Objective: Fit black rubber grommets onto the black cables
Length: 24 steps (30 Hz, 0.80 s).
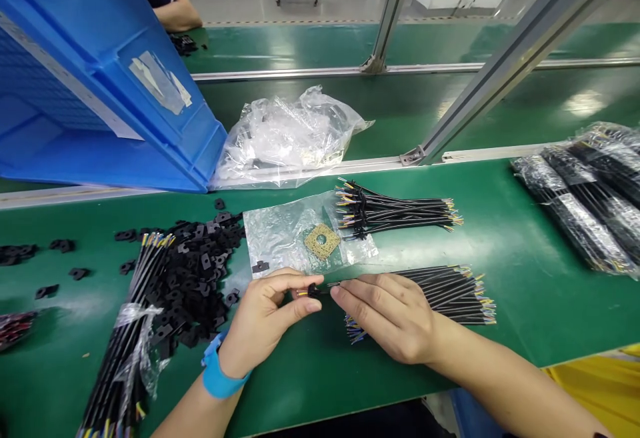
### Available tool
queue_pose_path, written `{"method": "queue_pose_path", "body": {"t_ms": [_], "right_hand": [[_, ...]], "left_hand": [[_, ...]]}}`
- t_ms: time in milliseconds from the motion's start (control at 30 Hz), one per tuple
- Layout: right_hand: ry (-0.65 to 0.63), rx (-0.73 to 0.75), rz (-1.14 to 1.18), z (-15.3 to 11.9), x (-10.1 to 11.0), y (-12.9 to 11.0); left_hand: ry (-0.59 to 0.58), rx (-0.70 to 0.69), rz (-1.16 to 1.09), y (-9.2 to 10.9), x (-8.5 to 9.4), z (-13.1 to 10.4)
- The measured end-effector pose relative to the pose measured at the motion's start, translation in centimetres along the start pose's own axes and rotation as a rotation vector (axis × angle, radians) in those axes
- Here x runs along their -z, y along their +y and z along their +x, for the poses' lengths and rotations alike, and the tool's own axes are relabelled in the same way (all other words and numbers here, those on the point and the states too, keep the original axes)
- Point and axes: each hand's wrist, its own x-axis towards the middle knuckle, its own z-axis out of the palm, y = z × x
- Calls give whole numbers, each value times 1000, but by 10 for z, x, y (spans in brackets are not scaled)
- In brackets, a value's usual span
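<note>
Between thumb and forefinger, my left hand [263,318] pinches a small black plastic piece [313,290] around the end of a cable, with yellow wire tips sticking out to its left. Just right of it, my right hand [393,311] closes its fingers on the black cable [329,285]. Loose black cables [445,295] with bared coloured ends lie beneath and beyond the right hand. A stack of cables [400,213] carrying black pieces near their left ends rests farther back. Left of my left hand spreads a pile of black plastic pieces [200,271].
A yellow sponge [317,251] with a hole lies on a flat clear bag [270,228]. A tied cable bundle [117,351] is at left, wrapped cable packs [575,205] at right. A blue crate [165,138], crumpled bag [290,135] and metal post [510,58] stand behind. Another person's arm [177,15] shows beyond.
</note>
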Motion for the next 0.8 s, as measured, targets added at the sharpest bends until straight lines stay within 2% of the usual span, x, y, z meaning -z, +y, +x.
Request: {"method": "queue_pose_path", "body": {"t_ms": [133,267,633,800], "right_hand": [[57,-147,175,-2,-8,-2],[18,-254,284,0,-11,-4],[-172,-352,597,0,-10,-2],[-234,-462,726,3,-9,-5]], "left_hand": [[42,-173,-10,3,-3,-3],[43,-312,41,4,-2,-3],[-82,-430,67,1,-3,-3],[-78,-428,67,-3,-7,-4]]}}
